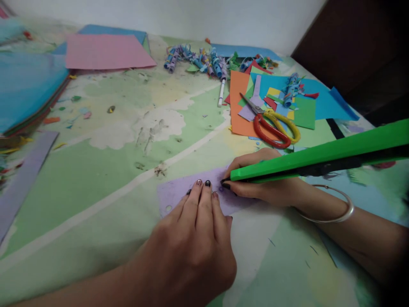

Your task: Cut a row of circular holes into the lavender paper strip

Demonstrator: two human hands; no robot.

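A pale purple paper strip [179,189] lies on the table, with a small round hole near its left end. My left hand [198,238] presses on it, fingers stretched out flat side by side. At the strip's right part is my right hand [268,187], its thumb and forefinger pinched close to the paper. It is closed around a long green tool with a black underside [313,155], which slants up toward the right edge. The tool's exact kind is unclear, and my fingers hide its tip. Scissors with red and yellow handles [276,130] rest beyond my right hand.
Coloured paper sheets, including an orange one [238,115], lie under the scissors. Curled fringed paper rolls [194,59] and a white pen [221,93] are farther back. Pink [108,51] and blue sheets [28,85] sit left, near another purple strip [28,179]. Paper scraps are scattered around.
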